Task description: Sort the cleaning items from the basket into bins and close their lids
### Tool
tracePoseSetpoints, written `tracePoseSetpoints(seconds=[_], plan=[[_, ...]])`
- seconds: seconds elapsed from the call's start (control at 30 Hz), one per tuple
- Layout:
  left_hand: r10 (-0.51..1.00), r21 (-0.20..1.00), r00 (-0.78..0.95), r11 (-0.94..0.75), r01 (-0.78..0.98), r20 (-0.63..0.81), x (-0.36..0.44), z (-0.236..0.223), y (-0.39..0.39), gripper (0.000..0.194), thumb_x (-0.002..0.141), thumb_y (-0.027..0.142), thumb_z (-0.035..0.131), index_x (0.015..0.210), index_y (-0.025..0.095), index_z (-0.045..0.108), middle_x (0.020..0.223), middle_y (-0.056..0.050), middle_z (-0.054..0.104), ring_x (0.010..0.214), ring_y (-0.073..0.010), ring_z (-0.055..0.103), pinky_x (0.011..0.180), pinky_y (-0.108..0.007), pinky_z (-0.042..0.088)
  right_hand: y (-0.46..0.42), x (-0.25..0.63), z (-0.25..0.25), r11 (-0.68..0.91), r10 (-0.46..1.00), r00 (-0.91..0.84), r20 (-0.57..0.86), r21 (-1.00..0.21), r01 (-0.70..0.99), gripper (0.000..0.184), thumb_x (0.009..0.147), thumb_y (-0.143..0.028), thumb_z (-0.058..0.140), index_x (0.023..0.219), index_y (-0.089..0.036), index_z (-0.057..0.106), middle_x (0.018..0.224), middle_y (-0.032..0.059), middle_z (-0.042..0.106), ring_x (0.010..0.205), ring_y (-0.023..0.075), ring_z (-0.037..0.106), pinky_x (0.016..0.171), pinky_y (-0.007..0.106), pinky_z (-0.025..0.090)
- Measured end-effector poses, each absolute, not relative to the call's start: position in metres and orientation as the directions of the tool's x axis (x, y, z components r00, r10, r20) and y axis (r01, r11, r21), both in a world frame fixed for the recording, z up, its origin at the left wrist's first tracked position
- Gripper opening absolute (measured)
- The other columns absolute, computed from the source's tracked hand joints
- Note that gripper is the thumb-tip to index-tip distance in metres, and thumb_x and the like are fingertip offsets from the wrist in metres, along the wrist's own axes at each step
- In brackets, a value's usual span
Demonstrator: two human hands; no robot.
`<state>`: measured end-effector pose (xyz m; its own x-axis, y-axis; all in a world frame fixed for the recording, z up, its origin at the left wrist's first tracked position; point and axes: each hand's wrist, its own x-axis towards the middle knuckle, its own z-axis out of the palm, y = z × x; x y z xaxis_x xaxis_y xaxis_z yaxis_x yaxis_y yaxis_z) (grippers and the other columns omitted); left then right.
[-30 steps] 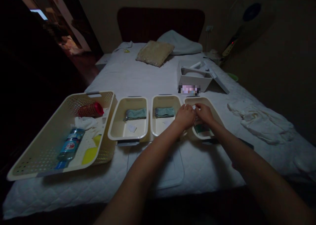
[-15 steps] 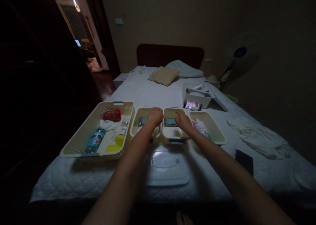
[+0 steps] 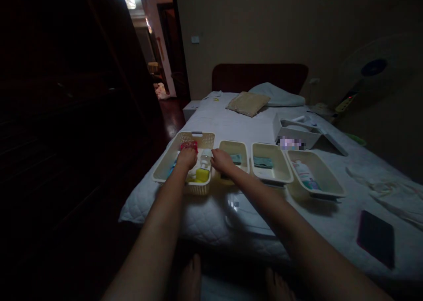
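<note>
My left hand (image 3: 187,158) reaches down inside the large cream perforated basket (image 3: 161,171), just in front of a red mesh-like item (image 3: 189,146). Its fingers point away and are mostly hidden. Beside the basket's right wall is my right hand (image 3: 221,161), fingers loosely bent and apart, with nothing visible in them. Close to its fingertips stands a clear pump bottle (image 3: 205,157). A yellow sponge-like block (image 3: 202,175) lies at the basket's front. Behind my left wrist a blue bottle (image 3: 172,166) shows only in part.
Right of the basket stand three cream bins: one (image 3: 246,151) and another (image 3: 280,160) hold folded green-grey cloths, the third (image 3: 330,182) a white bottle (image 3: 304,173). A clear lid (image 3: 247,213), dark tablet-like slab (image 3: 376,238) and white box (image 3: 297,135) lie on the bed.
Both hands have moved left from the two smaller bins to the large basket. A folded cloth now lies in each of those bins, uncovered by the hands. The view has turned left.
</note>
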<state>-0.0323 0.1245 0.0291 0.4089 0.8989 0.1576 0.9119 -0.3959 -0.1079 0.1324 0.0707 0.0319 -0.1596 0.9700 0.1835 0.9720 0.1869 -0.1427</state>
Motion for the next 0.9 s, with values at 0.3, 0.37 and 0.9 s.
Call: tracePoseSetpoints(seconds=[0.3, 0.37, 0.9], plan=[[0.967, -0.069, 0.251, -0.247, 0.967, 0.047, -0.118, -0.011, 0.123, 0.039, 0.088, 0.027, 0.033, 0.103, 0.006, 0.062, 0.105, -0.018, 0.064, 0.1, -0.0244, 0.059, 0.089, -0.031, 0.042, 0.105, 0.064, -0.001, 0.249, 0.963, -0.23, 0.142, -0.136, 0.959, 0.03, 0.084, -0.02, 0.042, 0.111, -0.011, 0.054, 0.11, 0.0139, 0.061, 0.097, 0.0224, 0.059, 0.081, 0.029, 0.045], [0.983, 0.024, 0.179, -0.18, 0.983, 0.047, -0.122, -0.017, 0.126, 0.039, 0.088, 0.029, 0.033, 0.105, 0.007, 0.061, 0.108, -0.017, 0.063, 0.102, -0.0239, 0.059, 0.087, -0.03, 0.043, 0.111, 0.055, -0.009, 0.257, 0.962, -0.24, 0.13, -0.134, 0.957, 0.029, 0.084, -0.02, 0.042, 0.109, -0.011, 0.054, 0.109, 0.0138, 0.061, 0.097, 0.0226, 0.059, 0.082, 0.03, 0.045], [0.985, 0.169, 0.074, -0.048, 0.984, -0.155, -0.118, -0.036, 0.124, 0.042, 0.08, 0.034, 0.043, 0.11, 0.01, 0.059, 0.112, -0.019, 0.063, 0.102, -0.028, 0.061, 0.083, -0.033, 0.048, 0.103, 0.049, -0.061, 0.247, 0.963, -0.257, -0.085, -0.109, 0.963, 0.032, 0.086, -0.016, 0.039, 0.114, -0.007, 0.052, 0.115, 0.0186, 0.057, 0.105, 0.0257, 0.055, 0.088, 0.034, 0.042]])
